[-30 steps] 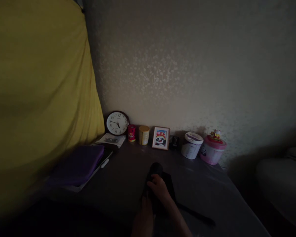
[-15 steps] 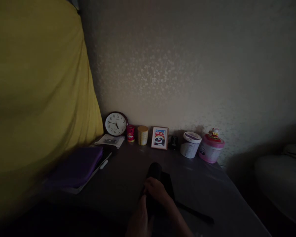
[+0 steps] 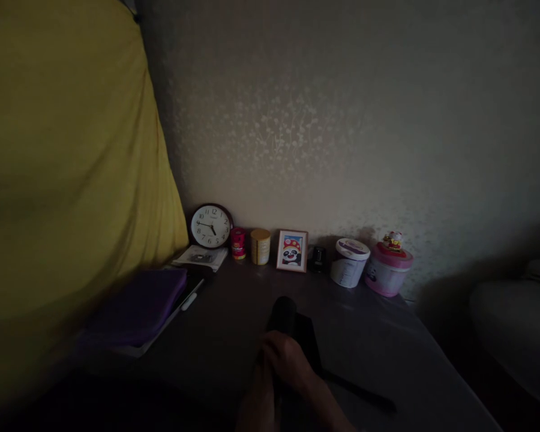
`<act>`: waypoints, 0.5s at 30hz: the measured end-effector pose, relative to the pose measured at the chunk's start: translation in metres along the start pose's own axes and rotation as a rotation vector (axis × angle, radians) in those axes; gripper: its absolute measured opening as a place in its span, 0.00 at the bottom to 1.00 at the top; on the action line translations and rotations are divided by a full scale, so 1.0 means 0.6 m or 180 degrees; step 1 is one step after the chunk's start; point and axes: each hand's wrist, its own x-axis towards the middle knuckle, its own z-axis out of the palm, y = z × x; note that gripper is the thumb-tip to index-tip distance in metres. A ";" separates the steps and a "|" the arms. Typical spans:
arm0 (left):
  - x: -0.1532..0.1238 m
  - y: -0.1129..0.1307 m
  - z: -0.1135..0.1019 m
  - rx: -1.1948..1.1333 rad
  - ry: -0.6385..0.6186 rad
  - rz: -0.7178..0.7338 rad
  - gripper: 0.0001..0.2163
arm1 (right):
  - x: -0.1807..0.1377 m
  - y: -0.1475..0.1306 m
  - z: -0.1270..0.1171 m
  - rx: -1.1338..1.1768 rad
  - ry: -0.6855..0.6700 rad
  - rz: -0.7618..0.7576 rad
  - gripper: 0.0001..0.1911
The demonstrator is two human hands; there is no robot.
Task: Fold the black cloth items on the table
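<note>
A black roll-shaped thing (image 3: 284, 309) with a rounded far end lies in front of me on the dark table; the dimness hides what kind it is. My right hand (image 3: 287, 357) is closed over its near part, knuckles up. My left hand (image 3: 261, 387) is pressed against the near left side of the roll, just below my right hand, with its fingers mostly hidden. A flat black piece (image 3: 309, 339) shows at the right of the roll. From there a black strap (image 3: 360, 391) trails out to the right over the table.
Along the wall stand a clock (image 3: 211, 226), a red can (image 3: 238, 244), a yellow can (image 3: 260, 247), a framed panda picture (image 3: 292, 251), a white tub (image 3: 350, 264) and a pink tub (image 3: 388, 273) with a figurine. A purple folder (image 3: 137, 303) and white marker (image 3: 189, 302) lie left, by a yellow curtain (image 3: 72, 180).
My right hand has slid slightly nearer to me along the black roll and its fingers are more curled. My left hand has turned a little beside it. The view has shifted slightly.
</note>
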 end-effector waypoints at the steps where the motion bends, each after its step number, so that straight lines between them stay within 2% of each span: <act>1: 0.001 0.002 0.001 -0.0010 -0.0029 -0.0032 0.16 | -0.007 0.001 -0.002 0.0031 0.0104 -0.0153 0.13; 4: 0.004 0.008 0.006 -0.0048 -0.0127 -0.0134 0.17 | -0.024 0.019 0.000 -0.0010 0.0327 -0.0481 0.15; 7: 0.006 0.011 0.012 -0.0080 -0.0246 -0.0264 0.25 | -0.021 0.052 0.008 -0.0135 0.0454 -0.0594 0.16; 10: 0.007 0.008 0.015 -0.0090 -0.0372 -0.0403 0.32 | 0.008 0.087 0.015 -0.0292 0.0447 -0.0466 0.16; 15: 0.010 0.000 0.017 -0.0086 -0.0489 -0.0518 0.35 | 0.081 0.136 0.002 -0.0551 0.0328 -0.0247 0.17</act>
